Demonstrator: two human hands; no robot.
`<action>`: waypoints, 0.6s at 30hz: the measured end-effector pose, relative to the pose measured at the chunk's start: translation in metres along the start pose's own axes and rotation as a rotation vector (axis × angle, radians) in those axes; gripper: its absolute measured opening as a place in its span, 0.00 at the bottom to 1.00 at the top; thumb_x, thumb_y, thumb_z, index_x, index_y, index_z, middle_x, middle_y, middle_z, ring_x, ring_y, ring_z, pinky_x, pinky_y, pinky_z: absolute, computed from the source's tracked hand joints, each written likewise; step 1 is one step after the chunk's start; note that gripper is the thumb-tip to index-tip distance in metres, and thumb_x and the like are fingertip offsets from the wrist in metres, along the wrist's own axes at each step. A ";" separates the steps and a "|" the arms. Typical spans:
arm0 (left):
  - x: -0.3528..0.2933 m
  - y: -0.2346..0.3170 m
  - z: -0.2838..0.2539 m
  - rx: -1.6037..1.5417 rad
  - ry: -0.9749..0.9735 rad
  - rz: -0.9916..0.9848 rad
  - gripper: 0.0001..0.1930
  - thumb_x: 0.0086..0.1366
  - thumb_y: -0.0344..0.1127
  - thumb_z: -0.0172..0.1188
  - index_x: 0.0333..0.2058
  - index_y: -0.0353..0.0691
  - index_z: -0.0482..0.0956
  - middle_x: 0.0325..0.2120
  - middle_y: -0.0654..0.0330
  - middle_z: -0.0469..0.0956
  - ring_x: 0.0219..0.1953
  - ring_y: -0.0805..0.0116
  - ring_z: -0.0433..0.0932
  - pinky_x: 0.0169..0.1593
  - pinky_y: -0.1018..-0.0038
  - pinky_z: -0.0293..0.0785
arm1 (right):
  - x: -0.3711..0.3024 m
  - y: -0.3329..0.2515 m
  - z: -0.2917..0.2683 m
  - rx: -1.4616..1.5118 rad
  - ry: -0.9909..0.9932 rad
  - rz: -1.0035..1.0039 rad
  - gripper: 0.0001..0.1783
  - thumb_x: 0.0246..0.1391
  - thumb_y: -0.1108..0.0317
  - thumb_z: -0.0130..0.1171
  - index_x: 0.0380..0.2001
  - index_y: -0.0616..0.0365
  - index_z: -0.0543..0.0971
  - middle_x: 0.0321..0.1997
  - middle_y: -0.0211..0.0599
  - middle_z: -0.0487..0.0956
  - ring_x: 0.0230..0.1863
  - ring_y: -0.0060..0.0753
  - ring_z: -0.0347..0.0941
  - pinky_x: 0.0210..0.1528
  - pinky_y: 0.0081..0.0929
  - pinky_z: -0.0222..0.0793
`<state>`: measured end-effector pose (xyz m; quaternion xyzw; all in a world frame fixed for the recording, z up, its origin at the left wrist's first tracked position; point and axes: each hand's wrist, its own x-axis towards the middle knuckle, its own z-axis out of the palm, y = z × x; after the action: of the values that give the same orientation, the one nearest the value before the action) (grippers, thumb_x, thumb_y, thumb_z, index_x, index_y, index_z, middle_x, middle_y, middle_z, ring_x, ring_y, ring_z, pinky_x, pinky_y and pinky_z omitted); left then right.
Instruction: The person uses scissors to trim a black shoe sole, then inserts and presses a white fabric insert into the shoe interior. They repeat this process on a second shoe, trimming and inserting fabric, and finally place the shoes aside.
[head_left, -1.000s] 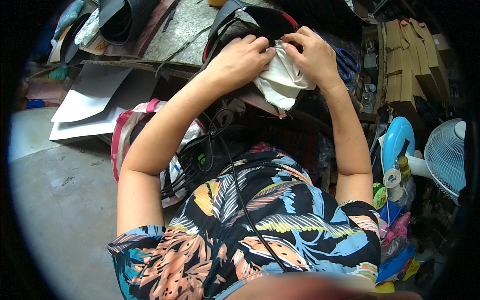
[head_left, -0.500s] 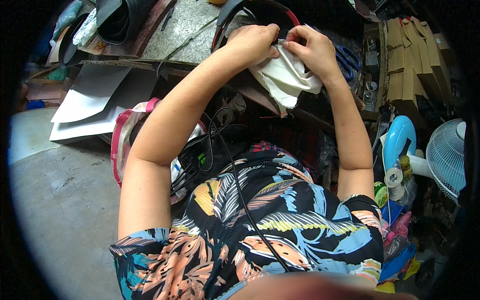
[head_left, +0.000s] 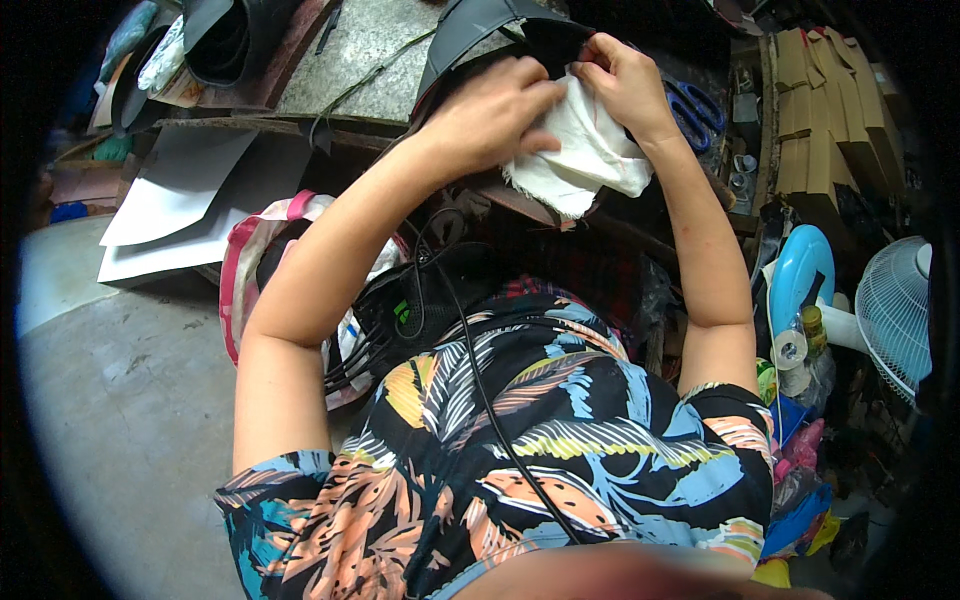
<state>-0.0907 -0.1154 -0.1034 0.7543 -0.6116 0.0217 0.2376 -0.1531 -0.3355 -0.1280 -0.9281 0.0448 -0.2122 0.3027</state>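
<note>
A frayed white cloth (head_left: 585, 155) hangs at the top centre, below a curved black leather-like piece (head_left: 478, 28). My right hand (head_left: 628, 88) has thumb and fingers pinched at the cloth's upper edge, where it meets the black piece. My left hand (head_left: 490, 115) is at the cloth's left side, just under the black piece. Its fingers are bent and blurred by motion, so their hold is unclear. Part of the black piece lies hidden behind my hands.
Blue-handled scissors (head_left: 697, 112) lie right of my right hand. Beyond them are folded cardboard pieces (head_left: 815, 120) and a fan (head_left: 893, 310). White sheets (head_left: 170, 195) stick out at the left under the grey work surface (head_left: 375, 60). A black cable (head_left: 470, 350) runs down my front.
The black piece has swung so more of its dark face shows, its red edging now out of sight. My left hand has moved left and down, away from my right hand; the cloth spreads wider.
</note>
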 end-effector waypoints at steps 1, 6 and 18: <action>-0.008 0.005 -0.003 0.058 -0.039 0.056 0.30 0.55 0.47 0.70 0.57 0.48 0.76 0.52 0.51 0.71 0.54 0.51 0.70 0.57 0.59 0.69 | -0.001 0.000 0.002 -0.019 0.004 0.018 0.10 0.54 0.67 0.65 0.36 0.61 0.80 0.30 0.38 0.83 0.30 0.28 0.79 0.36 0.26 0.72; -0.034 0.012 -0.023 0.015 -0.065 0.223 0.17 0.56 0.42 0.69 0.46 0.53 0.83 0.45 0.60 0.76 0.48 0.57 0.73 0.55 0.61 0.70 | -0.001 -0.005 0.000 -0.036 0.013 0.002 0.11 0.53 0.64 0.66 0.37 0.60 0.81 0.31 0.40 0.84 0.31 0.32 0.81 0.37 0.27 0.74; -0.025 -0.025 -0.015 -0.028 0.269 -0.218 0.23 0.54 0.36 0.72 0.48 0.41 0.76 0.44 0.53 0.72 0.45 0.54 0.77 0.50 0.63 0.76 | 0.021 -0.034 -0.011 -0.508 0.052 -0.047 0.13 0.55 0.64 0.63 0.45 0.47 0.80 0.39 0.33 0.83 0.39 0.39 0.81 0.37 0.35 0.75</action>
<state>-0.0698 -0.0834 -0.1062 0.8031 -0.4890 0.0881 0.3289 -0.1401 -0.3182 -0.0918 -0.9693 0.0831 -0.2251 0.0538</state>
